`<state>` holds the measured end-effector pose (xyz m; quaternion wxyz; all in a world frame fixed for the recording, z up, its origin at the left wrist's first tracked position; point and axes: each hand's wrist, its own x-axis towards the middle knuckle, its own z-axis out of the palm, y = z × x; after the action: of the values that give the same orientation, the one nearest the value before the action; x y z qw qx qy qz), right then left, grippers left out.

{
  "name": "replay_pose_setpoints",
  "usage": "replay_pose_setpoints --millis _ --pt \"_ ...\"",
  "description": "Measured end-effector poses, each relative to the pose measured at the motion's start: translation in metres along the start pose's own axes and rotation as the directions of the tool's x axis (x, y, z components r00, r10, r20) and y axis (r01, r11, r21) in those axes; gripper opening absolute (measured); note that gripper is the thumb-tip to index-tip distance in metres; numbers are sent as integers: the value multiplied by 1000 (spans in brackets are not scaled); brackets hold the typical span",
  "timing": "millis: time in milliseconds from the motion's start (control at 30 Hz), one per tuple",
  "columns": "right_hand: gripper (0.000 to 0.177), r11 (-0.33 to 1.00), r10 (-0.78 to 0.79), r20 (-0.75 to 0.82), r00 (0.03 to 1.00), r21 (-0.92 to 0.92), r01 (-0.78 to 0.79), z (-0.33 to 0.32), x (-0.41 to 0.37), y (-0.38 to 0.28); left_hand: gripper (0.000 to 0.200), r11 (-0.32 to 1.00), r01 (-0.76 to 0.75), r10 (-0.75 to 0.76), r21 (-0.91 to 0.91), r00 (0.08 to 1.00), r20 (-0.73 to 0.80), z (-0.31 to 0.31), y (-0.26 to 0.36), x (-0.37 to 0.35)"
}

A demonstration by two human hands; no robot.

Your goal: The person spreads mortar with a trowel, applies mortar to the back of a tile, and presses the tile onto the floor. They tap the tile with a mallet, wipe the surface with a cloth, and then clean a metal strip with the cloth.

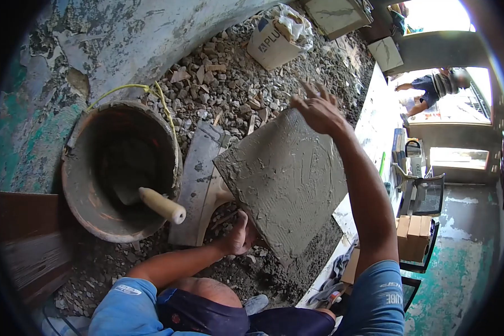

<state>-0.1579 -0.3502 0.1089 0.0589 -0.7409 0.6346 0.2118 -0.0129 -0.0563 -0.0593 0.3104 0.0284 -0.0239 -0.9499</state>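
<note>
Down on the gravel floor [224, 84], right in the middle of the view, a square tile [285, 179] is tilted up on one corner, its upward face smeared all over with grey mortar and scratch marks. The left grip [239, 235] is clenched on the tile's lower left edge, thumb up against the rim. The right grip [318, 109] is at the top corner, fingers splayed wide and released, just the palm resting on the edge, so it's steadying more than grasping.

Under the tile's low corner there's a dark patch of wet mortar [302, 263] on the ground. Just left of the tile lie a couple of worn boards [199, 179], partly tucked under it. Left of those sits a crusty bucket [81, 190] with a yellow cord [126, 88] looped off its rim, and a trowel [162, 205] stands in it, pale handle poking out over the near edge towards the boards.

Further back a torn bag [271, 42] sits on the rubble by the peeling wall [140, 39], well apart from the tile. Two spare tiles [336, 14] lean near the top of the view. Way off at the upper right another person [437, 87] is bent over in the bright doorway, nowhere near the hands
</note>
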Motion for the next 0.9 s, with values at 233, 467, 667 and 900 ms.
replay_pose_setpoints --millis 233,467,667,900 --pt "73 934 -304 68 950 217 283 4 -63 -92 105 999 -40 40 -1 998 -57 2 -1 0" --pt "70 736 -524 -215 824 373 565 8 -126 -157 107 1000 -6 7 17 996 -90 10 1 2" --pt "65 739 -337 -489 805 392 548 -26 -216 -95 97 975 14 33 221 977 -212 -39 -8 3" --pt "55 319 665 -646 375 699 640 112 -373 22 106 990 21 23 139 952 -306 5 6 -4"
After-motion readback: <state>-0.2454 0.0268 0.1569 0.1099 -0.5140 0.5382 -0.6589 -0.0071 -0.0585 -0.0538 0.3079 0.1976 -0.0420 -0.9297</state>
